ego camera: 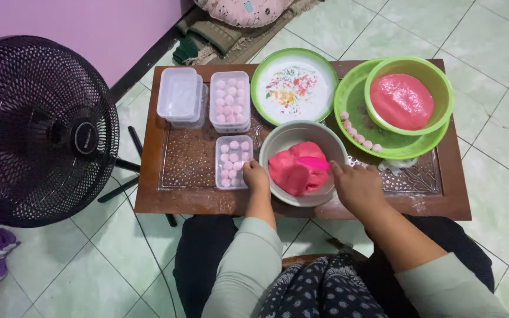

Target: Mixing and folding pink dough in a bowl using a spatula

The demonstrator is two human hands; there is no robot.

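Observation:
A grey bowl [284,136] at the table's front holds a lump of pink dough [299,168]. My left hand [255,176] rests at the bowl's left rim, its fingertips at a small clear box of pink balls [232,161]. Whether it holds a ball I cannot tell. My right hand [356,185] lies at the bowl's right rim, fingers loosely apart, one fingertip pointing at the dough.
Low wooden table [189,199]. At the back: stacked clear boxes [179,94], a full box of pink balls [230,100], a flowered plate [294,87], a green bowl of pink dough [403,97] on a green tray [354,100] with a row of balls [357,135]. A black fan [36,129] stands left.

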